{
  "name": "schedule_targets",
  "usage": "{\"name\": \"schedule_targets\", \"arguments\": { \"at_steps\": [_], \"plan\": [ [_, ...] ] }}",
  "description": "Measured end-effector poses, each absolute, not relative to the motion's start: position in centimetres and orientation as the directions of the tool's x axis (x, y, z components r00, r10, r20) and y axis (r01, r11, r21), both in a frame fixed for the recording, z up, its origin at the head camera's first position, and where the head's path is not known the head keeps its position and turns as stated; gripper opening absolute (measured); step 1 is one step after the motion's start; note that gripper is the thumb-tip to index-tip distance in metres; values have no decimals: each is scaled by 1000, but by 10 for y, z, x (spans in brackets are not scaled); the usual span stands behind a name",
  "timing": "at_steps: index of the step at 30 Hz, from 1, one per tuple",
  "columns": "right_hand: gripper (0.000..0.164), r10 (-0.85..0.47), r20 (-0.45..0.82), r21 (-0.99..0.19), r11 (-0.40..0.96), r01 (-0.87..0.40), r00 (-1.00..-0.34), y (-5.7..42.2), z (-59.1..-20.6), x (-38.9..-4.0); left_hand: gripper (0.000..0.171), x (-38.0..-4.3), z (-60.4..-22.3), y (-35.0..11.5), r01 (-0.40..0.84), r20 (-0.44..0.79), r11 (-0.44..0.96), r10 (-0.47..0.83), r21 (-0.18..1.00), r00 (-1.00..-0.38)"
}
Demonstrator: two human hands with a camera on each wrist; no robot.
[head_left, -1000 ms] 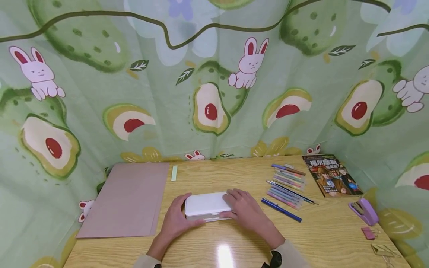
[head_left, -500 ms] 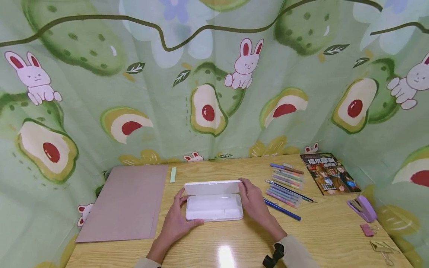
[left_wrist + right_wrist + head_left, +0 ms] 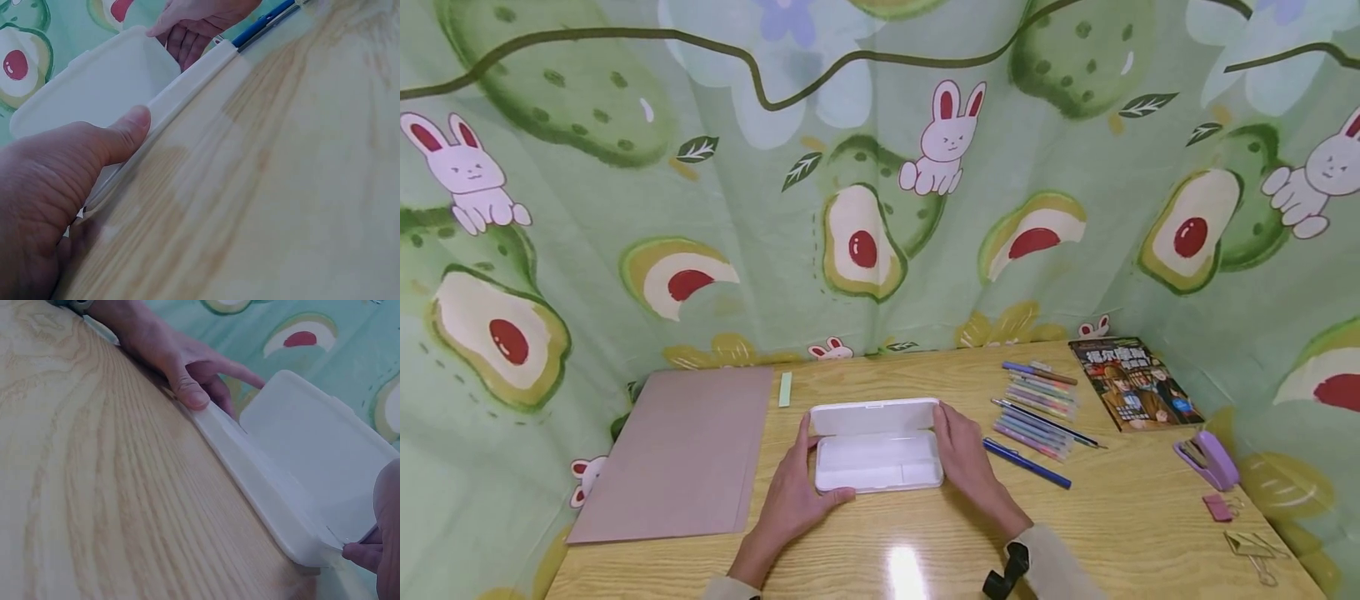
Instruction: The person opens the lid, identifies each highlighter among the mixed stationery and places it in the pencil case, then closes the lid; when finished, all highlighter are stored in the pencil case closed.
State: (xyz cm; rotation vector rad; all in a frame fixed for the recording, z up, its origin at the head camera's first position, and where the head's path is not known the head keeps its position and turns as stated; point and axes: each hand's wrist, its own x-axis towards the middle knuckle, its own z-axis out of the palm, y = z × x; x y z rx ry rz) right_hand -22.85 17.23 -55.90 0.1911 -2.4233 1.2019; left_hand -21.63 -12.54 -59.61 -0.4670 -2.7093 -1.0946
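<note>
A white pencil case point(image 3: 857, 475) lies on the table in the head view, its lid point(image 3: 872, 419) raised at the back. Inside, a low divider sets off a small compartment on the right. My left hand point(image 3: 793, 490) grips the left end, thumb over the front rim and fingers reaching up behind towards the lid. At the other end, my right hand point(image 3: 970, 462) holds the lid's right corner; in the left wrist view its thumb lies at that corner with the fingers bent below. The right wrist view shows only part of the right hand point(image 3: 387, 528), at the case's near end.
Right of the case lie a blue pen point(image 3: 1027, 463), a dark pencil point(image 3: 1052, 423) and several coloured pens point(image 3: 1030, 435). Beyond them are a comic-style book point(image 3: 1138, 387), a purple stapler point(image 3: 1210, 460) and binder clips point(image 3: 1219, 507). Mauve sheets point(image 3: 677, 454) and a pale green strip point(image 3: 785, 389) lie left.
The pencil case's lid has swung up and back from closed, exposing the inside. My right hand has gone from the case's front to the lid's right corner; the left hand keeps its hold.
</note>
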Motion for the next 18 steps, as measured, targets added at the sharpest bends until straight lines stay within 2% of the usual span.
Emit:
{"name": "schedule_targets", "arguments": {
  "at_steps": [8, 13, 18],
  "plan": [
    [30, 59, 372, -760, 593, -267, -926, 176, -553, -235, 134, -221, -597, -130, 404, 313, 677, 261, 615, -913],
    [54, -6, 267, -787, 576, -222, -964, 197, -539, -232, 132, -222, -598, -130, 422, 328, 682, 272, 597, -905],
    [68, -78, 257, -727, 641, -247, -963, 240, -530, -219, 135, -221, -600, -128, 426, 325, 713, 285, 557, -902]
  ]
}}
